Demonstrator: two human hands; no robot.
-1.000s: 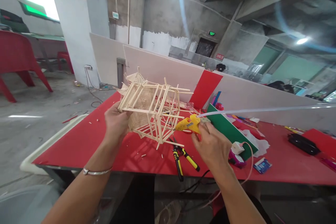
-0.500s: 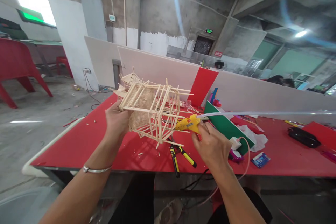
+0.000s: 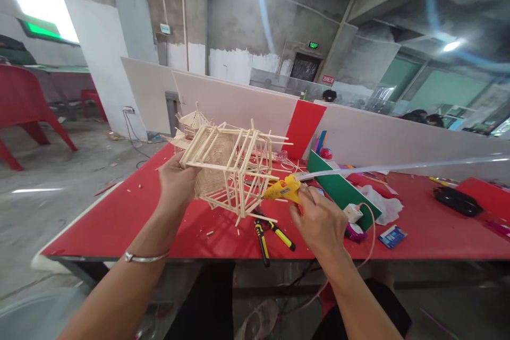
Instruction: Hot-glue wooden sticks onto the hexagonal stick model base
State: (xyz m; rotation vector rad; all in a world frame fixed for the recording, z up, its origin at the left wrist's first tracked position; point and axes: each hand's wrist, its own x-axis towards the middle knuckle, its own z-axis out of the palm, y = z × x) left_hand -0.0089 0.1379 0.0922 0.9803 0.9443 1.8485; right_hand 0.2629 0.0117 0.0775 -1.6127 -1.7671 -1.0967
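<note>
My left hand (image 3: 175, 180) grips the left end of a frame built from thin wooden sticks (image 3: 239, 167), raised over the red table. In my right hand (image 3: 319, 215) is a yellow glue gun (image 3: 283, 189), with a long clear glue stick (image 3: 358, 168) running out of its back to the right. The gun's nozzle points left and sits at the frame's right side; whether it touches a stick I cannot tell. Beneath the frame, pliers with black and yellow handles (image 3: 274, 236) lie spread on the table.
On the red table (image 3: 131, 223), a second stick model (image 3: 194, 119) stands behind my left hand. Right of my right hand are a green board (image 3: 338, 186), a white plug adapter (image 3: 353, 213), a plastic bag (image 3: 384, 206), a blue packet (image 3: 392, 236) and a black case (image 3: 457, 201).
The glue gun's nozzle has shifted slightly left and down against the frame, and the back end of the glue stick has tilted up. The view has shifted slightly. Both holds are unchanged.
</note>
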